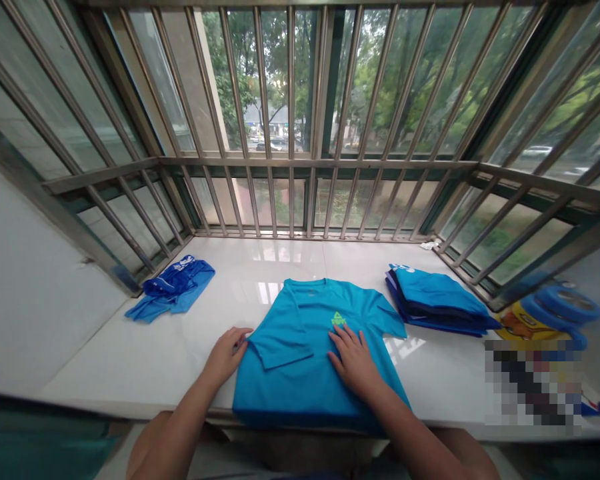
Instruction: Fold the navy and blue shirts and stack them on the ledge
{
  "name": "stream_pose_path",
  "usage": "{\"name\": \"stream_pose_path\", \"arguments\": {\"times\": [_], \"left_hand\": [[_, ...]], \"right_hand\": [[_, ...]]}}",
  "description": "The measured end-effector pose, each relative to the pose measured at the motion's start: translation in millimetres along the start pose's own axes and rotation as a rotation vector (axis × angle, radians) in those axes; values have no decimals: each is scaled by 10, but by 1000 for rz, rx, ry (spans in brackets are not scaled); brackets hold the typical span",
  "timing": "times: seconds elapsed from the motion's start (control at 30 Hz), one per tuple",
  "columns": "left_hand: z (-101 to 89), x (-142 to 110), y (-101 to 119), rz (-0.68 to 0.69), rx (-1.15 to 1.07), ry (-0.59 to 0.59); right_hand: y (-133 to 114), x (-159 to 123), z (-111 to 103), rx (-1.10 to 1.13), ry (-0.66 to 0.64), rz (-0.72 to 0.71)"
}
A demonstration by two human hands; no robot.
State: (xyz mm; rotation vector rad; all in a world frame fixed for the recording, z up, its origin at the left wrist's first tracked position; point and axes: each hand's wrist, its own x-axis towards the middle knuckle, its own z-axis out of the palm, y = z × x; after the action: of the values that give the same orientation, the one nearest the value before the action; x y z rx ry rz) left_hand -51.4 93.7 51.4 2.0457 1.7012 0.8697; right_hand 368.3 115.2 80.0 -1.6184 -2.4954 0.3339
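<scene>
A turquoise short-sleeved T-shirt [285,393] lies on the white ledge in front of me, its neckline away from me and a small green logo on the chest. Its left side is folded inward, and that sleeve lies across the front. My left hand [226,357] is at the folded left edge, thumb and fingers closed on the fabric there. Spread flat on the chest just below the logo is my right hand [354,360]. The right sleeve points outward, and the hem hangs over the near edge of the ledge.
To the right lies a stack of folded blue and dark clothes [437,297]. A crumpled blue garment [177,287] is at the left. Beyond the stack stands a yellow and blue container [543,313], near a blurred-out patch. Metal window bars [320,163] enclose the ledge.
</scene>
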Motion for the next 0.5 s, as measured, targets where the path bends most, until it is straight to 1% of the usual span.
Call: {"name": "stream_pose_path", "arguments": {"times": [0.07,0.13,0.23,0.3,0.4,0.5], "left_hand": [[1,8,29,7,-12,-10],[15,5,70,30,-6,-21],[21,-6,116,15,2,-21],[10,-10,138,-3,-2,-19],[-10,-8,173,-24,-14,-5],[-19,-1,210,-39,-23,17]], "right_hand": [[-173,76,-41,17,50,44],[-398,192,-62,37,72,102],[-725,414,-51,67,31,160],[-879,548,-42,104,-3,154],[-988,627,-55,174,5,93],[-971,516,-62,360,82,55]]}}
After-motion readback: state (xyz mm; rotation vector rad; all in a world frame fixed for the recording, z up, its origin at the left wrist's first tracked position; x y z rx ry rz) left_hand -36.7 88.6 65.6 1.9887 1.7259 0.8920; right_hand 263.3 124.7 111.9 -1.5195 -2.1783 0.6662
